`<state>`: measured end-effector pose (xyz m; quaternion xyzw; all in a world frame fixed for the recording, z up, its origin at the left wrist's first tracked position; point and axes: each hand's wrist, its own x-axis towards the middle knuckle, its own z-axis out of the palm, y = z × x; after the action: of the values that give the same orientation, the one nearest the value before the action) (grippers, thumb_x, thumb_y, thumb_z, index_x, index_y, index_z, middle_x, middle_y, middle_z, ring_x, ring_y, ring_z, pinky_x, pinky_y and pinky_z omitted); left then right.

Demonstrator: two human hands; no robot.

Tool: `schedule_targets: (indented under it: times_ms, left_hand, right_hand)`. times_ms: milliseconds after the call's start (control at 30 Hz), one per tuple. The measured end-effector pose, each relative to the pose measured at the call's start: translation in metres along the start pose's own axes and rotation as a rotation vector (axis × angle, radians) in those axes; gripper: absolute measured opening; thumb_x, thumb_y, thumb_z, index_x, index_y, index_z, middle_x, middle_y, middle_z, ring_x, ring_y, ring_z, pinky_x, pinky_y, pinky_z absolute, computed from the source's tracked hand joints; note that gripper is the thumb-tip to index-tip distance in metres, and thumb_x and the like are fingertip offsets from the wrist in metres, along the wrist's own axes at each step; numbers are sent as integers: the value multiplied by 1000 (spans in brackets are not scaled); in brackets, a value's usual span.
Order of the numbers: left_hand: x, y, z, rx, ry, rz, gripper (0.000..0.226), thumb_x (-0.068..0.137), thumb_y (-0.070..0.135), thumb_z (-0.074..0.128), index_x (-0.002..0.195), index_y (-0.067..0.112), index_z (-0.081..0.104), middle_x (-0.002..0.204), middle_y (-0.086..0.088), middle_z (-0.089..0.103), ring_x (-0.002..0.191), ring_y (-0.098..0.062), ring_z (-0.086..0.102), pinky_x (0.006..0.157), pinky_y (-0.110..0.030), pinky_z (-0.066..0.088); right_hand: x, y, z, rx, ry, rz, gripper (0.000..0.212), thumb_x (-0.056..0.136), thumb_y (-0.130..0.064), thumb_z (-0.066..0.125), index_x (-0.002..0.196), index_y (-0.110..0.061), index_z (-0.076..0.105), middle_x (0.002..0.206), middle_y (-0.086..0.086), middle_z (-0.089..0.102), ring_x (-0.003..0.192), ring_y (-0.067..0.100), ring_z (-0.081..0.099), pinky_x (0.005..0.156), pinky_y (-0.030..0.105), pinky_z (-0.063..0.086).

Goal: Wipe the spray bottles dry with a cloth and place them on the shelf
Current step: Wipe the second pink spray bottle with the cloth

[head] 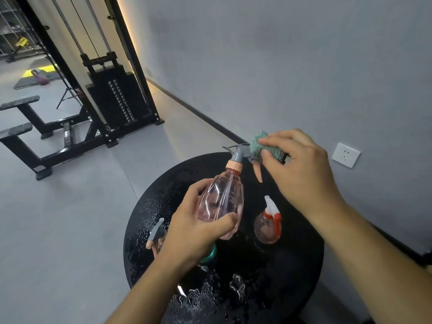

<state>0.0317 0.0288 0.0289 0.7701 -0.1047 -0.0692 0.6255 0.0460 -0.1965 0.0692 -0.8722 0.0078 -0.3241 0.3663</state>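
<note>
A person's left hand [196, 232] holds a pink clear spray bottle [222, 202] above a round black tabletop [301, 265], fingers and thumb curled round its ribbed body in a firm grip. The bottle tilts away from the person, its grey spray head [238, 152] and peach collar pointing up and past the left grip. The right hand [301, 169] pinches a green knobbly cloth [259, 143] between thumb and fingers and presses it against the back of that spray head; the peach trigger [257, 170] hangs just below the cloth.

Beneath the right wrist, a small round bottle with a red and white sprayer [268, 224] stands on the wet tabletop. To the outer side of the left grip stands another bottle with a grey and peach sprayer [156, 235], partly hidden by the hand. A teal object [209, 256] shows just under the left wrist; what it is cannot be told. Water beads and pools [210, 298] across the tabletop. Beyond, a black weight machine [117, 101] stands against the grey wall, which bears a white socket [346, 155].
</note>
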Motion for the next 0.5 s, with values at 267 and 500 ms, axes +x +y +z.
schedule_targets:
  times_ms: [267,500]
  left_hand:
    - [-1,0,1,-2,34,27,72,81,7,91,133,46,61,114,5,75,95,-15,79,75,-28,65]
    - [1,-4,0,-38,22,60,74,77,11,94,131,50,63,121,1,75,104,-20,78,81,-32,65]
  right_hand:
    - [0,5,4,-57,-32,52,24,94,-12,70,116,-20,78,115,-11,60,101,-4,51,81,-10,33]
    - [-6,-3,4,11,-89,-12,25,95,-15,71,118,-24,76,114,-18,56,103,-17,52,85,-5,40]
